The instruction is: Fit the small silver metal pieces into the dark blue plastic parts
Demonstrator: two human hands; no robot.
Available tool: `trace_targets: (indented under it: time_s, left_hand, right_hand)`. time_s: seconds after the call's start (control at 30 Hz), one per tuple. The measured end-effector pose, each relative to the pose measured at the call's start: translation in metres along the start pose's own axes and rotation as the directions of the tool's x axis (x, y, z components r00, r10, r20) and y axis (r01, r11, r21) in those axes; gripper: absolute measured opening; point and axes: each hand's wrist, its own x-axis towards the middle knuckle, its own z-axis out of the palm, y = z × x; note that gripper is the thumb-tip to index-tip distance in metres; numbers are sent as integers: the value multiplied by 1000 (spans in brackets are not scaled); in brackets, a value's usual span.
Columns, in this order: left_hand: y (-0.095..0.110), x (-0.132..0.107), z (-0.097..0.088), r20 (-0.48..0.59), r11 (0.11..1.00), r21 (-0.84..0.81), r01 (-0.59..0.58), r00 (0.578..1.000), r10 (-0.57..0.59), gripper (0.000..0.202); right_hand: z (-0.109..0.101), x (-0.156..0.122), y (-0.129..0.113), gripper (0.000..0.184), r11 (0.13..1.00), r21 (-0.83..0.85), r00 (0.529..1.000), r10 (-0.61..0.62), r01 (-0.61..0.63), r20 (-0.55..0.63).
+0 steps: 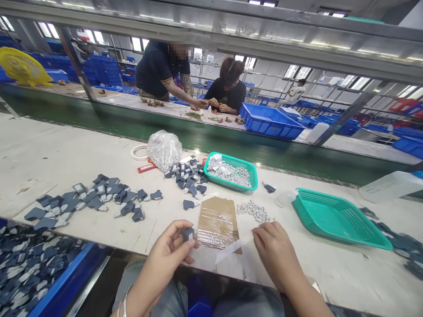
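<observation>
Since the left fingers pinch a grey tag and the right fingers' grip is indeterminate, a slip could scatter the loose white pieces across the worktop.

teal mesh basket, probably slate-grey pieces

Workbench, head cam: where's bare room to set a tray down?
Bare bench top lies left of the tape roll, behind the dark tags. Another patch lies between the right hand and the front of the teal basket. Crowded: around the cardboard sheet and the left hand.
</observation>
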Motion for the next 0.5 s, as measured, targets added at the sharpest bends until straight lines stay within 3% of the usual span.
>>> trace_targets:
  time_s: [0.17,0.33,0.5]
  left_hand:
    - [-5,0,5,57,998,-53,-37,998,40,41]
    - [-13,3,3,44,998,-56,-16,999,19,44]
    - [-16,4,0,57,999,-43,-16,998,18,46]
  right_hand:
    - [-2,8,-5,23,990,124,996,-64,71,-57]
    - [-5,24,-32,14,929,328,984,-146,172,-103]
    - [4,35,-49,20,910,337,970,-220,243,-105]
